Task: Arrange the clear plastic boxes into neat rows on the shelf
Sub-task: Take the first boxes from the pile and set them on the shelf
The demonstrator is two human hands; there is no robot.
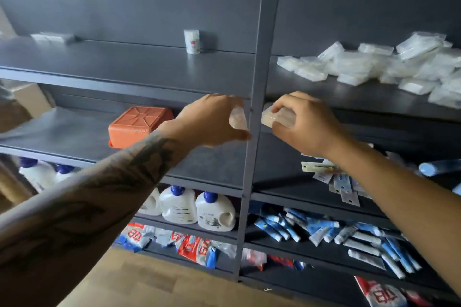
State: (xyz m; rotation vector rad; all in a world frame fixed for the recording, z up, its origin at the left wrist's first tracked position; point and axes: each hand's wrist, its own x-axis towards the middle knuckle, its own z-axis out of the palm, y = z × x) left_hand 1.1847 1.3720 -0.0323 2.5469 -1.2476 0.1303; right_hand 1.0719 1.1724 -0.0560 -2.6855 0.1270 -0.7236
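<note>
A loose heap of clear plastic boxes [389, 67] lies on the right part of the upper dark shelf [149, 67]. My left hand [212, 119] holds one clear box [238, 119] just left of the shelf's upright post [254, 112]. My right hand [304, 124] grips another clear box [272, 117] just right of that post. Both hands are level with the front edge of the upper shelf. A few more clear boxes [53, 37] lie at the far left back of the same shelf.
A small white cup [192, 41] stands at the back of the upper shelf. An orange tub [139, 124] lies upside down on the shelf below. Lower shelves hold white jugs [197, 209], blue tubes [324, 232], packets and tags.
</note>
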